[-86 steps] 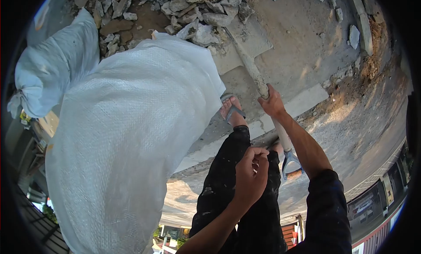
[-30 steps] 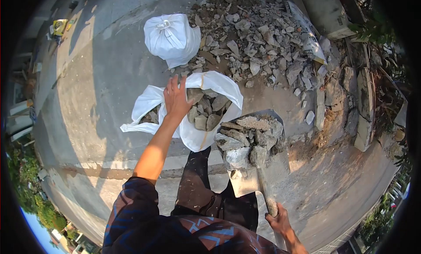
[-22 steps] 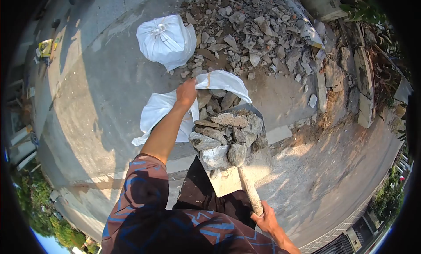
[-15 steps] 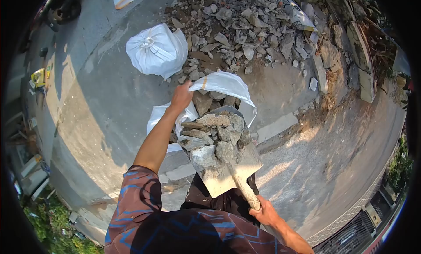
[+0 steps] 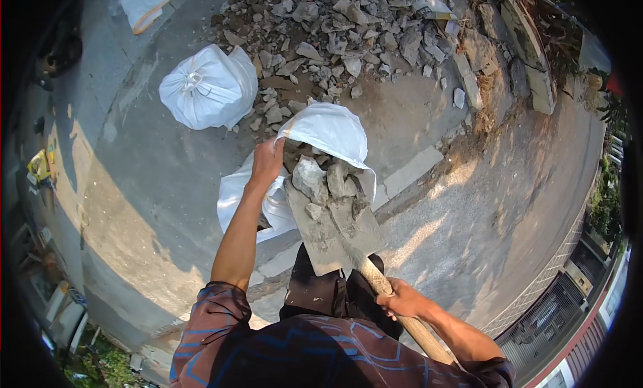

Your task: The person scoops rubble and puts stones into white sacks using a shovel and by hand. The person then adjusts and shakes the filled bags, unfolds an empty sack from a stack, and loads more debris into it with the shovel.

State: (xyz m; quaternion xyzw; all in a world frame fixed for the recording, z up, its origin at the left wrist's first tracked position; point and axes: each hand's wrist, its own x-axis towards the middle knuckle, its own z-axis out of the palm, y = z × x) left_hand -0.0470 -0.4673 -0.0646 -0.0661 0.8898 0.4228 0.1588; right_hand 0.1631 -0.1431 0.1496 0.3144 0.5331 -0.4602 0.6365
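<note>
My left hand (image 5: 269, 159) is closed on the rim of a white woven sack (image 5: 328, 130), holding its mouth up. My right hand (image 5: 404, 299) grips the wooden handle of a shovel (image 5: 315, 244). The blade's front end lies at the sack's mouth, tilted toward it. A few chunks of broken concrete (image 5: 311, 179) sit near the blade's front edge, and the rest of the blade shows bare metal with dust. More rubble shows inside the sack, partly hidden by the blade and the chunks.
A tied, full white sack (image 5: 209, 87) stands on the pavement to the upper left. Beyond the open sack spreads a heap of broken concrete (image 5: 335, 26). Another white sack (image 5: 149, 6) lies flat at the top left. Long slabs (image 5: 526, 36) lie at the upper right.
The shovel has moved forward and tipped toward the sack. Most of the rubble has slid off its blade, leaving a few chunks at the front. My left hand keeps hold of the rim.
</note>
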